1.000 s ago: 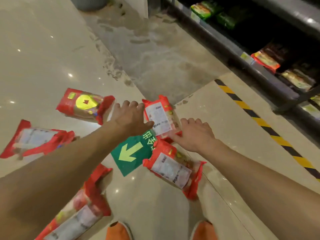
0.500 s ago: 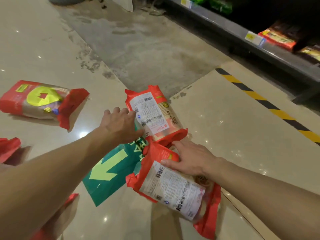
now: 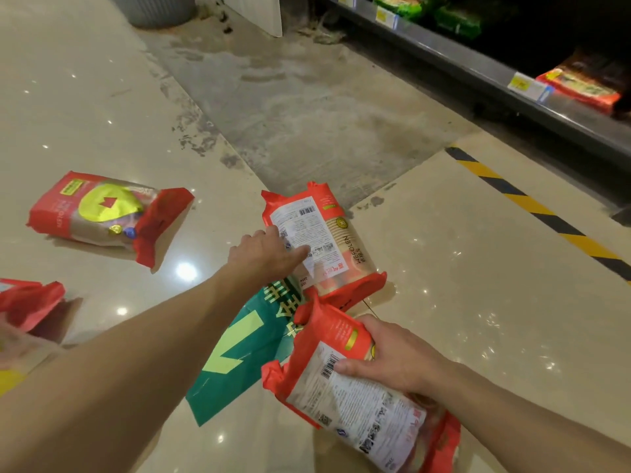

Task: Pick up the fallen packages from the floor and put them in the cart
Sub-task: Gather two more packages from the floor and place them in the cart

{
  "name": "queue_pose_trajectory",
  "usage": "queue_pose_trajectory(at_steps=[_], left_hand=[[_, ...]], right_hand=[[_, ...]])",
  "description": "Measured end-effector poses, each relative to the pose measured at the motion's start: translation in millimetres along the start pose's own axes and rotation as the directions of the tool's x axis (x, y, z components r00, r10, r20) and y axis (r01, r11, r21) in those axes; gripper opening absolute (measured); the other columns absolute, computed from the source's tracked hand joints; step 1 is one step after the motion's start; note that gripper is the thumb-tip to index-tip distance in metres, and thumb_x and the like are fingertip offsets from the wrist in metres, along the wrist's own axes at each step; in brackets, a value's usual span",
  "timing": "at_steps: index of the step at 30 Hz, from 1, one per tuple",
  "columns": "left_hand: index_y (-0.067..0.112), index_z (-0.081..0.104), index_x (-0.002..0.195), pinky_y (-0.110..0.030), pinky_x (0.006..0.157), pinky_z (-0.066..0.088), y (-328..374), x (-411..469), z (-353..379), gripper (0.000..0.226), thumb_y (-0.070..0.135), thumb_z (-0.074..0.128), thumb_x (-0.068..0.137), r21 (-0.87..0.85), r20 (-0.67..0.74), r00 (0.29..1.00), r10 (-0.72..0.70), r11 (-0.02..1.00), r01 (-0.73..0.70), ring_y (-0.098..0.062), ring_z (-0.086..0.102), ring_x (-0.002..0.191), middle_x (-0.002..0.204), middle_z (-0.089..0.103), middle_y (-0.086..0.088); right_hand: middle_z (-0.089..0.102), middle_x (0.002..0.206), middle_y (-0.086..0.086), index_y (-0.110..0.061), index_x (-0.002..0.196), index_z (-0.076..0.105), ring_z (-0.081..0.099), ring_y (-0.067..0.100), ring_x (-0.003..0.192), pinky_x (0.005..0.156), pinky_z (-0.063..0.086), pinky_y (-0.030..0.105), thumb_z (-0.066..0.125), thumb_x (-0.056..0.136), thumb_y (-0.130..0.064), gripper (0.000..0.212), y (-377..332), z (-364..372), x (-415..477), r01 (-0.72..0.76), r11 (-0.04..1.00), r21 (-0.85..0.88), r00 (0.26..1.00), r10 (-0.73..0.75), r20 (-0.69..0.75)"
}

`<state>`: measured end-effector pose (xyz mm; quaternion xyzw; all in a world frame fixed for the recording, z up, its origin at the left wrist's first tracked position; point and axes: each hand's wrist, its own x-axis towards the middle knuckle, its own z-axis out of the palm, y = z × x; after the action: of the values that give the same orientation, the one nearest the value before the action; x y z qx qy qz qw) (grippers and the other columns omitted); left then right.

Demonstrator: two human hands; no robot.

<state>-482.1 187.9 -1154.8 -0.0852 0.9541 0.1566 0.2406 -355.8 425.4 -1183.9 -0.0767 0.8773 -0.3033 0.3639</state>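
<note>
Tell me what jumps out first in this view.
Red packages strewn over the glossy floor: the right hand grips one package at bottom centre, while the left hand reaches onto another just beyond it. Between them lies a green arrow floor sticker; a third package rests far left.

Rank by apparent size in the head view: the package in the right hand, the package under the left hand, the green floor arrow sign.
1. Green floor arrow sign, though partly covered.
2. Package in the right hand.
3. Package under the left hand.
The two packages look like the same product; the held one is nearer the camera, so their order is unsure.
</note>
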Motion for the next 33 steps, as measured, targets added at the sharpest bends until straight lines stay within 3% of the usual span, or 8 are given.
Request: queue_pose_trajectory(at_steps=[3, 5, 10, 14, 17, 24, 28, 33], left_hand=[[0.012, 0.050, 0.156, -0.055, 0.110, 0.060, 4.2, 17.1, 11.2, 0.081, 0.065, 0.068, 0.098, -0.488, 0.097, 0.989, -0.111, 0.861, 0.145, -0.041, 0.069, 0.133, 0.150, 0.068, -0.012], [0.008, 0.055, 0.151, -0.053, 0.109, 0.061, 7.7, 25.0, 21.7, 0.073, 0.054, 0.076, 0.099, -0.663, 0.155, 0.973, -0.174, 0.712, 0.233, -0.041, 0.071, 0.130, 0.145, 0.071, -0.016], [0.012, 0.055, 0.148, -0.050, 0.093, 0.068, 9.8, 46.2, 47.0, 0.105, 0.065, 0.095, 0.066, -0.801, 0.224, 0.943, -0.247, 0.504, 0.322, -0.035, 0.080, 0.110, 0.128, 0.078, -0.011], [0.010, 0.066, 0.133, -0.048, 0.088, 0.069, 17.2, 49.9, 51.6, 0.067, 0.038, 0.098, 0.081, -0.874, 0.215, 0.942, -0.259, 0.378, 0.304, -0.034, 0.083, 0.101, 0.122, 0.082, -0.013], [0.012, 0.060, 0.139, -0.054, 0.085, 0.071, 14.7, 55.1, 54.2, 0.096, 0.047, 0.102, 0.059, -0.896, 0.183, 0.935, -0.303, 0.340, 0.286, -0.035, 0.085, 0.095, 0.120, 0.082, -0.012], [0.008, 0.054, 0.142, -0.037, 0.067, 0.066, 10.7, 36.5, 21.8, 0.080, 0.030, 0.097, 0.078, -0.898, -0.059, 0.956, -0.287, 0.434, 0.075, -0.028, 0.081, 0.095, 0.125, 0.076, -0.009], [0.013, 0.047, 0.139, -0.040, 0.078, 0.066, 1.7, -8.7, -6.0, 0.073, 0.024, 0.094, 0.084, -0.781, -0.205, 0.964, -0.168, 0.622, -0.058, -0.020, 0.078, 0.098, 0.114, 0.072, 0.003], [0.017, 0.049, 0.150, -0.032, 0.077, 0.063, 11.9, -106.8, -44.3, 0.077, 0.029, 0.092, 0.087, -0.629, -0.182, 0.983, -0.019, 0.771, -0.102, -0.018, 0.077, 0.099, 0.119, 0.073, 0.004]], right_hand=[[0.066, 0.117, -0.023, -0.042, 0.142, 0.045, 0.066, -0.003, 0.104, 0.086, 0.054, 0.024, 0.068, 0.071, -0.092, 0.089, 9.7, -6.6, -6.6, -0.028, 0.999, 0.039, 0.997, 0.031, -0.070], [0.069, 0.114, -0.023, -0.046, 0.136, 0.046, 0.069, -0.004, 0.101, 0.089, 0.058, 0.028, 0.066, 0.067, -0.097, 0.088, 17.0, -11.1, -12.4, -0.050, 0.996, 0.072, 0.992, 0.058, -0.115], [0.068, 0.110, -0.023, -0.049, 0.130, 0.045, 0.068, -0.005, 0.096, 0.081, 0.055, 0.022, 0.059, 0.058, -0.103, 0.091, 24.1, -20.2, -26.5, -0.094, 0.987, 0.128, 0.977, 0.116, -0.177], [0.069, 0.111, -0.021, -0.044, 0.135, 0.047, 0.069, -0.002, 0.097, 0.085, 0.060, 0.029, 0.061, 0.060, -0.102, 0.096, 29.4, -21.8, -27.6, -0.128, 0.979, 0.155, 0.965, 0.159, -0.207], [0.069, 0.112, -0.020, -0.043, 0.134, 0.048, 0.069, -0.002, 0.098, 0.088, 0.061, 0.033, 0.058, 0.056, -0.104, 0.100, 29.2, -24.3, -26.1, -0.133, 0.980, 0.147, 0.963, 0.163, -0.214], [0.071, 0.110, -0.018, -0.040, 0.132, 0.052, 0.072, 0.001, 0.096, 0.087, 0.062, 0.038, 0.067, 0.067, -0.095, 0.087, 25.0, -29.9, -18.4, -0.110, 0.984, 0.142, 0.960, 0.142, -0.240], [0.073, 0.109, -0.017, -0.038, 0.133, 0.054, 0.073, 0.005, 0.096, 0.088, 0.062, 0.041, 0.071, 0.066, -0.091, 0.087, 14.0, -43.7, -38.8, -0.082, 0.959, 0.272, 0.920, 0.178, -0.350], [0.071, 0.102, -0.018, -0.035, 0.125, 0.055, 0.071, 0.006, 0.094, 0.084, 0.058, 0.037, 0.073, 0.073, -0.083, 0.073, -27.1, -86.6, -104.0, -0.075, 0.896, 0.438, 0.813, 0.310, -0.494]])
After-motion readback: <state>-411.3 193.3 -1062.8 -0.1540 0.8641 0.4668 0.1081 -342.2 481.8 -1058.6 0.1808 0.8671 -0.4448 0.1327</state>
